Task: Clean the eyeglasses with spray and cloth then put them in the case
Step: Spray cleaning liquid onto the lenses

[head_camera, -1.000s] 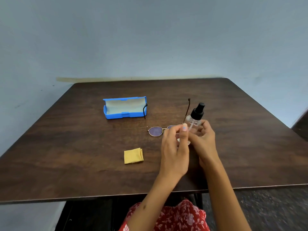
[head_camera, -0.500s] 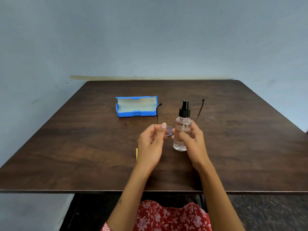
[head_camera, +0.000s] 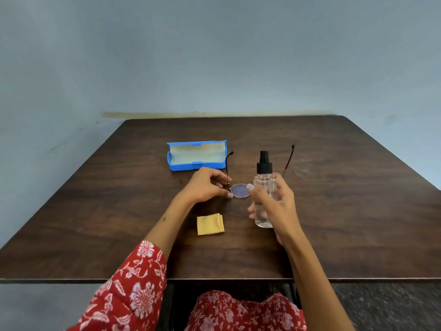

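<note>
A dark brown wooden surface [head_camera: 334, 211] is observed against a pale blue wall, and every task item stands on or over it. An open blue plastic eyeglass case with a pale lining [head_camera: 196, 155] lies towards the far side, lid raised, nothing inside. A clear spray bottle with a black pump top [head_camera: 264, 187] is held upright by the right hand [head_camera: 274, 206], whose grip is wrapped round the bottle's body; no finger is yet seen on the pump. A folded yellow cleaning cloth [head_camera: 210, 224] lies untouched near the front, between the two forearms. The thin metal-framed eyeglasses with tinted lenses [head_camera: 239, 190] are found between the hands, temples open and pointing away from the person; the left hand [head_camera: 205, 186] pinches the frame at its left hinge.

The spraying step is judged to be in hand, with no wiping begun. The next move is judged to call for the nozzle to be turned to the lens and a finger set on the pump, while the frame is steadied.
</note>
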